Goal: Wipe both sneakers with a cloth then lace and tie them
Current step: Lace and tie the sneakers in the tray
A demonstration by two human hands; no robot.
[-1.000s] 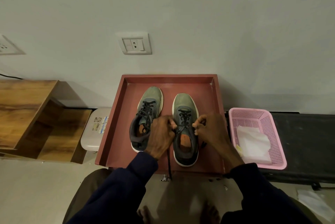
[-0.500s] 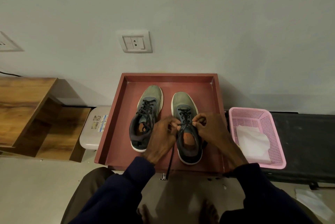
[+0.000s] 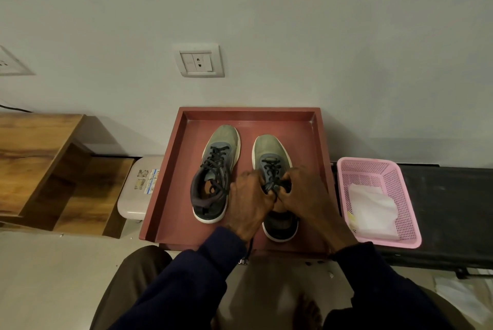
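Two hands meet over one sneaker (image 3: 270, 149): the left hand (image 3: 249, 200) and right hand (image 3: 304, 196) both pinch its dark laces (image 3: 272, 172); the second sneaker (image 3: 216, 167) stands just beside the left hand.

One view only, head-worn, wide-angle. It looks forward and down, square to the wall (image 3: 266, 9). Tray (image 3: 170, 183) sits centre frame, close, at arm's reach. Left hand (image 3: 249, 196) and right hand (image 3: 306, 196) enter from the bottom edge and meet just below centre. Basket (image 3: 410, 209) at right, shelf (image 3: 40, 156) at left, floor (image 3: 53, 276) beneath.
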